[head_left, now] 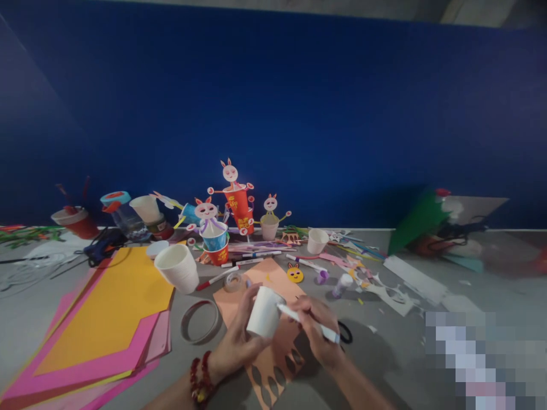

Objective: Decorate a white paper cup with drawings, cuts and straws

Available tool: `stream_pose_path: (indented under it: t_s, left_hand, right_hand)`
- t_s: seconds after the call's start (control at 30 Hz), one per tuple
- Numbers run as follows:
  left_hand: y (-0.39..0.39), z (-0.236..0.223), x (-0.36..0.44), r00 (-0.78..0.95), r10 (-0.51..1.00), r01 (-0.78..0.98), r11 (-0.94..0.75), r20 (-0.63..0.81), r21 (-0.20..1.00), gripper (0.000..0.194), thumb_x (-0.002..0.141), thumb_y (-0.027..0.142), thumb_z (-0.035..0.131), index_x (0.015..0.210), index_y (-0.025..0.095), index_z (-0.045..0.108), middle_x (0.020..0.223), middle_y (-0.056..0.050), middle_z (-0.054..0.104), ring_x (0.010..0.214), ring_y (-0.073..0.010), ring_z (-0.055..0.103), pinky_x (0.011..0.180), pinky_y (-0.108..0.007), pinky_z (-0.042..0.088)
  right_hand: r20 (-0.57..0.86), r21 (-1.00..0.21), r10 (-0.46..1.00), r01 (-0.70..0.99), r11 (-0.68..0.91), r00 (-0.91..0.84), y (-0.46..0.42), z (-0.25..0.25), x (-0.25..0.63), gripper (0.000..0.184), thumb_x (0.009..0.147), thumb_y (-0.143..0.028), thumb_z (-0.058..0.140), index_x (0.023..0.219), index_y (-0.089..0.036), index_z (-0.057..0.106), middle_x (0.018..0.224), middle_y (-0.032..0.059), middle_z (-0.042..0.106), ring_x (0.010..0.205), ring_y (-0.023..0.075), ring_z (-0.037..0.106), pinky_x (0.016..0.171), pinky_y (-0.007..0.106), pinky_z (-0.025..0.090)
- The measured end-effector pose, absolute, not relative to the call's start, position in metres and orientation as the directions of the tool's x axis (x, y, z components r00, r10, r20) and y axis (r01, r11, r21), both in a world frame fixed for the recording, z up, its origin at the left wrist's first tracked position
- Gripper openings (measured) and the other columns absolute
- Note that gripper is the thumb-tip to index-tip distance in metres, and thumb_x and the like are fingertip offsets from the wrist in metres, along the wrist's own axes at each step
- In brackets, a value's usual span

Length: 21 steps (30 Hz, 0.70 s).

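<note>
1. Nearest at 6 o'clock: the peach sheet (267,270) already has petal-shaped holes cut in it.
2. Left hand (235,347) is wrapped snugly round a white cup (262,316), dead centre. The side I can see looks blank, so I'd call this one barely started: no face or arms on it.
3. Right hand (320,327) is pinching a marker (305,322), tip by the cup's wall; can't tell if it's touching.
4. Yellow bunny face (294,274), 1 o'clock: features done, lying loose.
5. Farther back, 11 to 12: three bunny cup figures (215,239) stand with faces and arms on, seemingly finished.
</note>
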State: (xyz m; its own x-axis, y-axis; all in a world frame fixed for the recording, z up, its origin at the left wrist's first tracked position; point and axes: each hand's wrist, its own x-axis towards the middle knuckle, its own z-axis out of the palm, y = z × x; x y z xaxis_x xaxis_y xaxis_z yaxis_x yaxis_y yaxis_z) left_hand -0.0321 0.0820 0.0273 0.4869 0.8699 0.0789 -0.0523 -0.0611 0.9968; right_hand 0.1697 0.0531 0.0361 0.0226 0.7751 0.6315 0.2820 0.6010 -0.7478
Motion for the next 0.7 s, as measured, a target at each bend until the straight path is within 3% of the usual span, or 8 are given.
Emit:
stream_pose_path:
  t_s: [0.1, 0.23, 0.37, 0.53, 0.63, 0.7]
  left_hand:
    - [0.083, 0.027, -0.032, 0.470, 0.878, -0.047, -0.084, 0.096, 0.995, 0.093, 0.068, 0.029, 0.067, 0.150, 0.025, 0.024, 0.151, -0.012, 0.034, 0.142, -0.0379, 0.023, 0.108, -0.046, 0.037]
    - [0.082, 0.030, -0.031, 0.481, 0.874, -0.065, -0.049, 0.075, 0.997, 0.092, 0.068, 0.031, 0.067, 0.150, 0.026, 0.027, 0.151, -0.011, 0.036, 0.137, -0.0371, 0.034, 0.109, -0.046, 0.037]
    - [0.083, 0.028, -0.033, 0.489, 0.868, -0.040, -0.084, 0.093, 0.996, 0.092, 0.068, 0.028, 0.066, 0.151, 0.026, 0.026, 0.149, -0.011, 0.039, 0.131, -0.0351, 0.041, 0.107, -0.045, 0.039]
    - [0.084, 0.019, -0.035, 0.499, 0.863, -0.077, -0.044, 0.077, 0.996, 0.094, 0.070, 0.032, 0.068, 0.152, 0.028, 0.021, 0.151, -0.011, 0.035, 0.132, -0.0368, 0.040, 0.099, -0.044, 0.047]
    - [0.084, 0.020, -0.034, 0.483, 0.872, -0.066, -0.059, 0.084, 0.996, 0.094, 0.070, 0.035, 0.071, 0.152, 0.028, 0.024, 0.152, -0.012, 0.034, 0.135, -0.0384, 0.038, 0.105, -0.047, 0.042]
    - [0.083, 0.023, -0.033, 0.487, 0.870, -0.090, -0.045, 0.083, 0.995, 0.093, 0.070, 0.041, 0.071, 0.151, 0.028, 0.027, 0.153, -0.012, 0.034, 0.138, -0.0394, 0.035, 0.109, -0.050, 0.037]
  right_hand:
    - [0.671, -0.706, 0.740, 0.260, 0.659, -0.051, 0.053, 0.037, 0.169, 0.017, 0.089, -0.020, 0.049, 0.084, -0.021, 0.065, 0.071, 0.0011, 0.068, 0.067, 0.0181, 0.066, 0.062, 0.028, 0.050]
    - [0.642, -0.743, 0.762, 0.312, 0.593, 0.080, 0.054, 0.038, 0.169, 0.021, 0.091, -0.013, 0.046, 0.087, -0.021, 0.065, 0.072, 0.0009, 0.067, 0.063, 0.0159, 0.064, 0.059, 0.026, 0.047]
    - [0.674, -0.702, 0.737, 0.262, 0.663, -0.059, 0.053, 0.038, 0.169, 0.018, 0.088, -0.018, 0.047, 0.085, -0.021, 0.064, 0.074, 0.0024, 0.068, 0.067, 0.0183, 0.065, 0.062, 0.028, 0.048]
    - [0.635, -0.742, 0.769, 0.340, 0.578, 0.077, 0.052, 0.040, 0.170, 0.019, 0.089, -0.015, 0.047, 0.083, -0.022, 0.064, 0.070, 0.0002, 0.068, 0.063, 0.0159, 0.064, 0.060, 0.026, 0.047]
    - [0.667, -0.707, 0.744, 0.285, 0.647, -0.038, 0.052, 0.041, 0.170, 0.018, 0.087, -0.018, 0.048, 0.083, -0.022, 0.064, 0.073, 0.0012, 0.070, 0.069, 0.0181, 0.067, 0.066, 0.028, 0.050]
    - [0.665, -0.711, 0.747, 0.312, 0.630, 0.007, 0.052, 0.041, 0.171, 0.019, 0.088, -0.017, 0.047, 0.085, -0.022, 0.065, 0.073, 0.0012, 0.070, 0.068, 0.0178, 0.067, 0.065, 0.028, 0.049]
